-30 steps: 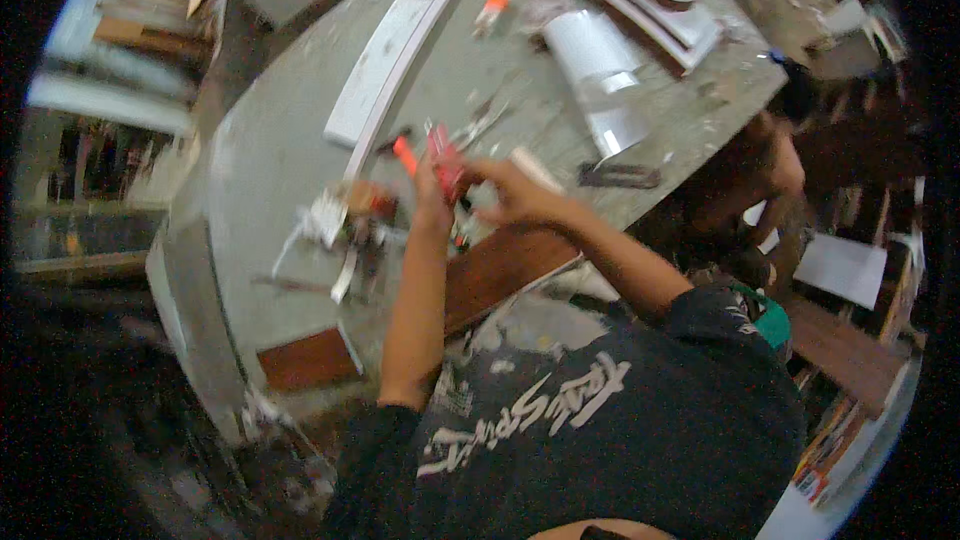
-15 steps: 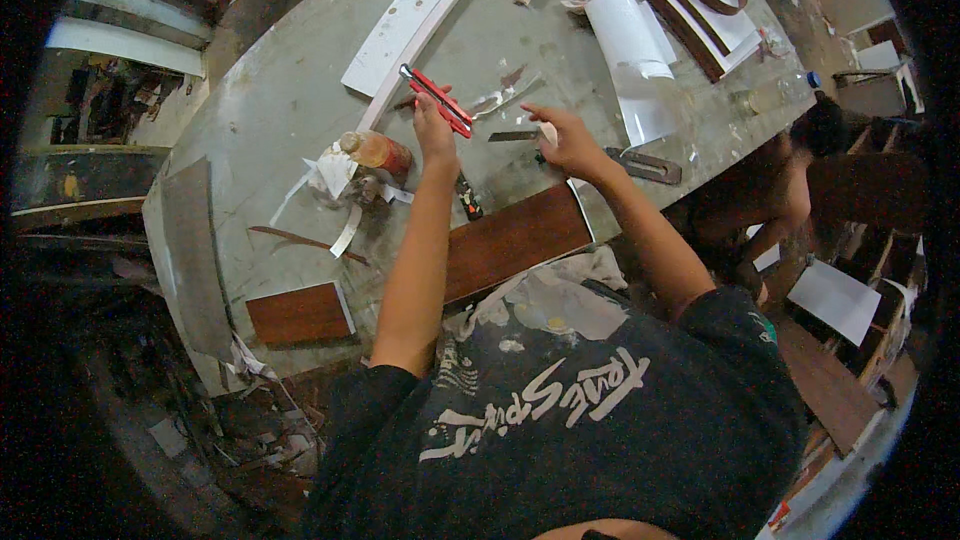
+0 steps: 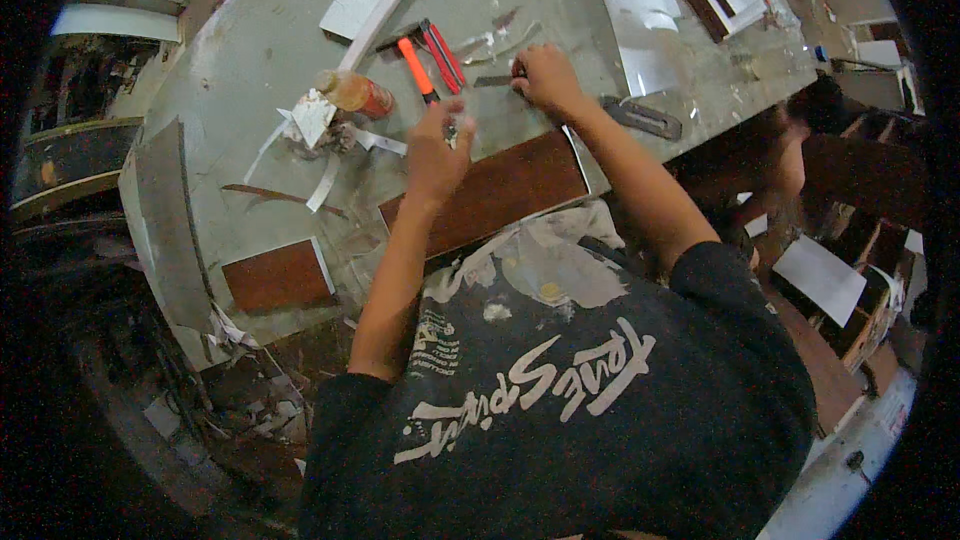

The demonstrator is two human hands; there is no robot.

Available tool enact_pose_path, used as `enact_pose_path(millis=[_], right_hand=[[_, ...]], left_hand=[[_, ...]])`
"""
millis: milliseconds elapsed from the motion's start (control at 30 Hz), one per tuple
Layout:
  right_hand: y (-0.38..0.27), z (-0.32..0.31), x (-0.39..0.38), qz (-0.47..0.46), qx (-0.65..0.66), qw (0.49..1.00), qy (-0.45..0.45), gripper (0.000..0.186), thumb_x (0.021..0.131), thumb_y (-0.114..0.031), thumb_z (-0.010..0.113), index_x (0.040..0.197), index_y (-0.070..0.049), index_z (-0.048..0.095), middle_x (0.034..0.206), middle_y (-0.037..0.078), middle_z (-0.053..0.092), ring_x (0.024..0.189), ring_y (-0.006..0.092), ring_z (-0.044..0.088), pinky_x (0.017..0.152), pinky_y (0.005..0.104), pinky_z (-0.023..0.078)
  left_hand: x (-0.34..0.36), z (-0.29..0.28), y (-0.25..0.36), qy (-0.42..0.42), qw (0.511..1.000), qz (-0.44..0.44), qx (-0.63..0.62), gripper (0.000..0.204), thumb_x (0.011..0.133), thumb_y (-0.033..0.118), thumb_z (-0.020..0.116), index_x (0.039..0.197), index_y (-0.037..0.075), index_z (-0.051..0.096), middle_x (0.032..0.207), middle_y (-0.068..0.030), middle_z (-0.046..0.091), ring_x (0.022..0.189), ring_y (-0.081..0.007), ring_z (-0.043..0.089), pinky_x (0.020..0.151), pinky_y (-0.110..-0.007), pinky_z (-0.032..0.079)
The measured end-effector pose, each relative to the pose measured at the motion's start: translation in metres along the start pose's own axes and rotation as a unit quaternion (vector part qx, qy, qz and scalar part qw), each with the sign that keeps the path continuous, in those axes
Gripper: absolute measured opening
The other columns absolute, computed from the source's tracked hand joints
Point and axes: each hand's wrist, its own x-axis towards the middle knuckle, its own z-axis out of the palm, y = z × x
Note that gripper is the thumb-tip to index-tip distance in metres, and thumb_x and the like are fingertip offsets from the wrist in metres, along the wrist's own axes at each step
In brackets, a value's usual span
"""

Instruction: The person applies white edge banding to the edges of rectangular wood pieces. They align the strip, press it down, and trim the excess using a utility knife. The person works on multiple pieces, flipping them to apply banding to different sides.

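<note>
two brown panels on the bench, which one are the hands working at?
The long brown panel, lying just below the left hand and right hand. The smaller, squarer brown panel sits apart near the table's near-left edge, untouched.

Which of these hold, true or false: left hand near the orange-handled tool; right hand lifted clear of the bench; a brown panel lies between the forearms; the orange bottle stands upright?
1. The left hand is by the orange-handled tool: true.
2. The right hand is lifted clear: false, it presses on the workbench.
3. A long brown panel lies between the forearms: true.
4. The orange bottle stands upright: false, it lies on its side.
</note>
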Motion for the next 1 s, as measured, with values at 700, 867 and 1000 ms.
enact_pose_path(millis=[700, 867, 1000], right_hand=[[0.009, 0.011, 0.016, -0.040, -0.030, 0.994, -0.093, 0.027, 0.082, -0.020, 0.081, 0.103, -0.011, 0.068, 0.103, 0.012, 0.072, 0.106, 0.0341, 0.066, 0.088, 0.0484, 0.051], [0.010, 0.015, 0.019, -0.077, -0.102, 0.987, -0.101, 0.028, 0.085, -0.019, 0.075, 0.111, -0.012, 0.068, 0.117, 0.014, 0.069, 0.118, 0.0359, 0.063, 0.093, 0.0564, 0.050], [0.007, 0.009, 0.018, -0.079, -0.008, 0.990, -0.116, 0.026, 0.083, -0.011, 0.074, 0.107, -0.011, 0.066, 0.108, 0.013, 0.071, 0.110, 0.0354, 0.065, 0.091, 0.0552, 0.050]], left_hand=[[-0.066, 0.079, 0.019, -0.084, 0.950, 0.207, 0.218, 0.119, 0.058, 0.054, 0.093, 0.153, 0.007, 0.040, 0.151, -0.0164, 0.045, 0.139, -0.0400, 0.042, 0.118, -0.054, 0.032], [-0.071, 0.077, 0.022, -0.115, 0.940, 0.210, 0.242, 0.117, 0.057, 0.051, 0.094, 0.154, 0.012, 0.041, 0.150, -0.0158, 0.046, 0.137, -0.0405, 0.043, 0.117, -0.054, 0.034], [-0.077, 0.078, 0.027, -0.139, 0.938, 0.205, 0.244, 0.119, 0.056, 0.048, 0.095, 0.156, 0.017, 0.039, 0.151, -0.0157, 0.046, 0.138, -0.0408, 0.043, 0.117, -0.055, 0.033]])
